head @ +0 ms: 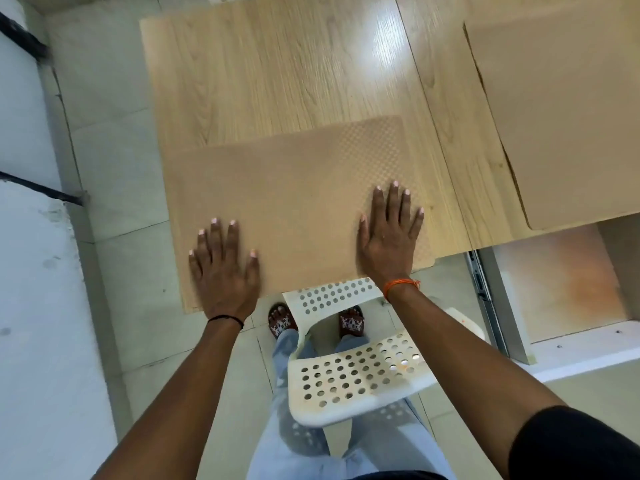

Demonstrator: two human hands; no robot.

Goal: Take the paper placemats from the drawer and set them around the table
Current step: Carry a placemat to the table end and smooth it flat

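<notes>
A tan paper placemat [294,202] is laid flat on the near part of the light wooden table [277,71], its near edge running along the table's edge. It is pressed down by both hands with straight, spread fingers, nothing being gripped. The left hand [225,271] is set on the mat's near left corner, its fingertips pointing away across the mat. The right hand [389,237] is laid on the mat's right side, the outer fingers reaching the mat's right edge, where the checkered texture is seen. A second placemat [568,126] is seen on the table well to the right. A white perforated chair [353,375] is seen below the hands, and an open drawer [554,282] under the table's right end.
</notes>
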